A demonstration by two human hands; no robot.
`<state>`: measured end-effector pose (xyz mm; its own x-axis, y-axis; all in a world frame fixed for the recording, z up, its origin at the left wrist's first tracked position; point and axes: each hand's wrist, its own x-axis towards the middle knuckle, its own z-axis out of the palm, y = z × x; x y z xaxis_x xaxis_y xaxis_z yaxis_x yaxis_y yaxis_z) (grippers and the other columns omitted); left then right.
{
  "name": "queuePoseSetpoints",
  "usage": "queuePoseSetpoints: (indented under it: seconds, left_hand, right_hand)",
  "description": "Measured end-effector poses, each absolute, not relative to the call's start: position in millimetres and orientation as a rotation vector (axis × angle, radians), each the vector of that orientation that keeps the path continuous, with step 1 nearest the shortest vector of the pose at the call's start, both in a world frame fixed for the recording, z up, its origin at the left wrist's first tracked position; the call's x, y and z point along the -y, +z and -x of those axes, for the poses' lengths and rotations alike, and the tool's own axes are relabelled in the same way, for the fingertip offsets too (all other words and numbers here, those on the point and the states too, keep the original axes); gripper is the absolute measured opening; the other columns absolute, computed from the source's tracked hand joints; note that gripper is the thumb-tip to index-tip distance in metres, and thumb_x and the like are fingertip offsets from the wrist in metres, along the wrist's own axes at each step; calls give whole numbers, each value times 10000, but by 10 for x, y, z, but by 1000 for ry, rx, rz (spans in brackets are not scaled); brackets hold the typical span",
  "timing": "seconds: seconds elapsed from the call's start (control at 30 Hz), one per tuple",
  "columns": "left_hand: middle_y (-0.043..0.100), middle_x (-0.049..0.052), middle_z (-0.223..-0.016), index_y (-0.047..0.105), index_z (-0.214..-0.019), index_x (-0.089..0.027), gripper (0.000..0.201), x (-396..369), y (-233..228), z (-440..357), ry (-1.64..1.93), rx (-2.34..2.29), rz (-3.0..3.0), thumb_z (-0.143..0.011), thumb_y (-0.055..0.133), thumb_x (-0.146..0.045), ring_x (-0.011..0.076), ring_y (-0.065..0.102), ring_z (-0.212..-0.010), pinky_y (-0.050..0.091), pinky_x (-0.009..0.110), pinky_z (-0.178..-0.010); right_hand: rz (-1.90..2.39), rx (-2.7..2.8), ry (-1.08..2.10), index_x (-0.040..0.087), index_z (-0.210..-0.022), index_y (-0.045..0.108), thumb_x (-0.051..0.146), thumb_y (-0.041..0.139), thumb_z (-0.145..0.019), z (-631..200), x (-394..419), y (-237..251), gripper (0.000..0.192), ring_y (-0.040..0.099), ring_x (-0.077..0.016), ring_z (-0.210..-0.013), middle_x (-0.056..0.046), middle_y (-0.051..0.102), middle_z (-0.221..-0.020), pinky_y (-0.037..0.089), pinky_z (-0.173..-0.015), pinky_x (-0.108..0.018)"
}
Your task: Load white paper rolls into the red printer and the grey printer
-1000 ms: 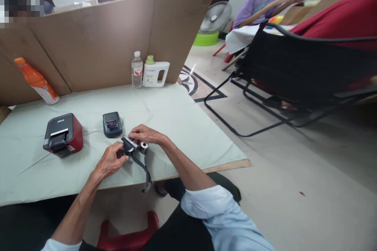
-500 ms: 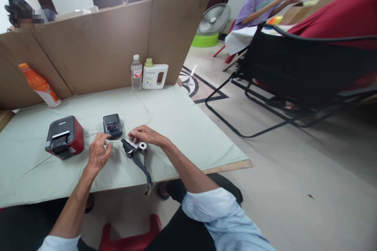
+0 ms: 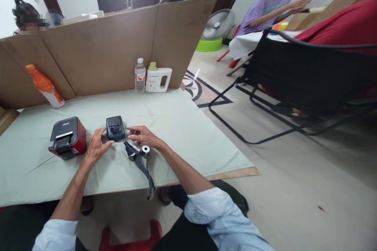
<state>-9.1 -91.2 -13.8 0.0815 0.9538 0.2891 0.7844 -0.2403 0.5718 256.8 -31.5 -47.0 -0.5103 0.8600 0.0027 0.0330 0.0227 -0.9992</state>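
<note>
A small dark portable printer-like device (image 3: 115, 130) lies on the table between my hands. My left hand (image 3: 96, 147) is at its left side, thumb and fingers apart, with a fingertip close to the device's lower left edge. To its right, my right hand (image 3: 144, 136) holds nothing, its fingers pointing at the device and apart from one another. Below that hand lie a small black-and-silver piece (image 3: 132, 151) with a dark strap (image 3: 145, 174) that hangs past the table edge, and a small white roll (image 3: 145, 150). A red and black label printer (image 3: 68, 137) stands left of my left hand.
An orange bottle (image 3: 45, 86), a clear water bottle (image 3: 140, 76) and a white jug (image 3: 159, 80) stand by a cardboard screen (image 3: 103, 51). People's heads show behind it. At right are a black folding chair (image 3: 294, 70), a fan (image 3: 219, 25) and a seated person in purple (image 3: 265, 10).
My right hand has left the strapped piece and moved up beside the dark device. My left hand has spread its fingers at the device's left side. The view has shifted slightly.
</note>
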Motion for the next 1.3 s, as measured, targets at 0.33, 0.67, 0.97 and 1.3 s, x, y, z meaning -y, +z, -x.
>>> queuePoseSetpoints:
  seconds: [0.33,0.67,0.97,1.3]
  left_hand:
    - [766,79,-1015,792,-986,-174,283,487,-159,179,922,-1723,-1806,-846,553,-233,242,681,-1029,540,345,-942]
    - [641,-15,-620,715,-953,-155,162,150,-147,126,872,-1876,-1431,-844,596,-173,128,585,-502,430,201,-471]
    - [571,-45,-575,615,-835,-159,107,120,-92,109,879,-1803,-1290,-827,701,-222,75,527,-428,342,148,-397]
    - [617,-33,-614,635,-924,-144,127,127,-28,107,883,-1750,-1210,-804,654,-107,81,545,-432,343,158,-380]
  right_hand:
    - [988,1882,1191,160,-1243,762,384,880,-691,-2422,188,-679,608,584,-138,-706,-35,740,-961,501,-676,-265]
    - [974,1993,974,192,-1282,746,363,832,-771,-2366,176,-747,546,577,-137,-700,-13,728,-926,473,-734,-270]
    - [1033,2018,884,231,-1264,755,300,763,-834,-2337,237,-676,435,588,-155,-731,-10,727,-901,471,-756,-270]
    - [1005,2016,877,227,-1196,770,325,716,-875,-2333,224,-706,340,567,-160,-715,-10,702,-865,447,-744,-279]
